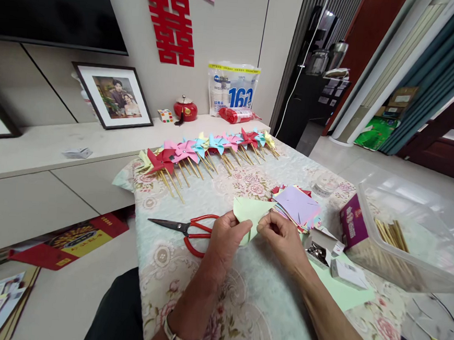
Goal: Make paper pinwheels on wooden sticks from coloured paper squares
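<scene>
Taking the pale green paper [250, 211] as landmark: it is held up over the flowered tablecloth [255, 282], between the two hands, one corner sticking out to its right.

Farthest left of it, beyond the table, a framed photo [112, 98] stands on the white cabinet [106, 147]. Left of the paper, the red-handled scissors [179, 226] lie with their blades pointing away from it and their handles just beside the left hand. Beyond the paper and mostly to its left runs a row of paper pinwheels [216, 144] on sticks, in red, pink, blue and yellow.

At the paper's left side, the left hand [225, 238] grasps it between thumb and bent fingers. At its right edge, the right hand [280, 237] pinches it between thumb and forefinger, the other fingers curled in.

Right of the paper, near it, sits a stack of coloured squares [298, 204], purple on top. Farther right, and nearer the person, is an open small box [318, 251] of metal pieces; farthest right, a clear plastic bin [385, 261] holds sticks.
</scene>
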Available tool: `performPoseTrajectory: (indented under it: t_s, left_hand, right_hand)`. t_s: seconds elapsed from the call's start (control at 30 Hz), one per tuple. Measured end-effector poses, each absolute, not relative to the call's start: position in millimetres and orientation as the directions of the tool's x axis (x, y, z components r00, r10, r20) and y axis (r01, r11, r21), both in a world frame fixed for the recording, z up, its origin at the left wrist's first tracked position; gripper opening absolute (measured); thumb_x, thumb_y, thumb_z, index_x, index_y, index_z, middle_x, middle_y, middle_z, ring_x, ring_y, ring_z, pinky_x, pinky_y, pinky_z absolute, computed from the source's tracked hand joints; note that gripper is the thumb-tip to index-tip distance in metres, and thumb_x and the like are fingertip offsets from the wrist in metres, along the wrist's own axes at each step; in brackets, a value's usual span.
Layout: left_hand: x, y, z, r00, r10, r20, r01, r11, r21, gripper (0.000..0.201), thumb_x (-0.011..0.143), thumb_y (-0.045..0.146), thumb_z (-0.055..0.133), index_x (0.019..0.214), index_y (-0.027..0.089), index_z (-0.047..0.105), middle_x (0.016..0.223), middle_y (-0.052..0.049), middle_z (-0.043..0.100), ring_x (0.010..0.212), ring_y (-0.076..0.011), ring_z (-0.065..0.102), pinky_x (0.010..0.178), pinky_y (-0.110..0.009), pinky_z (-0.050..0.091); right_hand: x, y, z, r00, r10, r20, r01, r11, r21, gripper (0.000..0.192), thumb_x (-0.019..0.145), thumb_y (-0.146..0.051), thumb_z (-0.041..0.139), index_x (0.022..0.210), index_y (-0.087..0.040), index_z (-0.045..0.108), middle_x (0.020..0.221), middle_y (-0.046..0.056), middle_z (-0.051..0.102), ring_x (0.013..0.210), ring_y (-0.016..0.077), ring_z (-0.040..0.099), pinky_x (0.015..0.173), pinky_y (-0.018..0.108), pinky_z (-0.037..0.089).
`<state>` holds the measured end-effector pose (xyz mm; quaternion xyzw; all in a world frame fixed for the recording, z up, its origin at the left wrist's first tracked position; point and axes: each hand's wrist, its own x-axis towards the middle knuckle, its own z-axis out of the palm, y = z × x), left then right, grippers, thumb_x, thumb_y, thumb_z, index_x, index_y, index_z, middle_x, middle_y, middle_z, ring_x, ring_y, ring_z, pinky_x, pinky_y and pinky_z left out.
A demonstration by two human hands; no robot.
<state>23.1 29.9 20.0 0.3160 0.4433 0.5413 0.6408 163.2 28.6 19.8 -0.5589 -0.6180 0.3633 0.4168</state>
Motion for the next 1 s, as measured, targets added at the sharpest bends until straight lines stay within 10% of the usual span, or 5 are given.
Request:
performPoseTrajectory:
  t_s: [0.83,1.0]
  left_hand:
    - [19.8,28.8,23.1,-0.019,0.972,-0.233,-0.229,0.223,0.948,0.019,0.060,0.024,0.067,0.074,0.013,0.074,0.056,0.001,0.066,0.052,-0.0139,0.054,0.051,-0.023,0.039]
    - [13.5,25.9,31.6,0.038,0.958,-0.285,-0.228,0.286,0.931,0.016,0.059,0.024,0.069,0.070,0.013,0.074,0.059,-0.002,0.067,0.050,-0.0136,0.053,0.049,-0.022,0.038]
  right_hand:
    - [165.5,28.9,17.6,-0.066,0.995,0.073,0.309,0.090,-0.947,0.012,0.073,-0.030,0.062,0.067,-0.020,0.061,0.064,-0.002,0.056,0.059,0.0142,0.045,0.056,0.027,0.034]
    - [184.1,33.4,24.1,0.144,0.979,0.141,0.131,0.122,-0.984,0.018,0.077,-0.037,0.070,0.081,-0.020,0.068,0.074,0.001,0.063,0.069,0.0170,0.054,0.064,0.029,0.041]
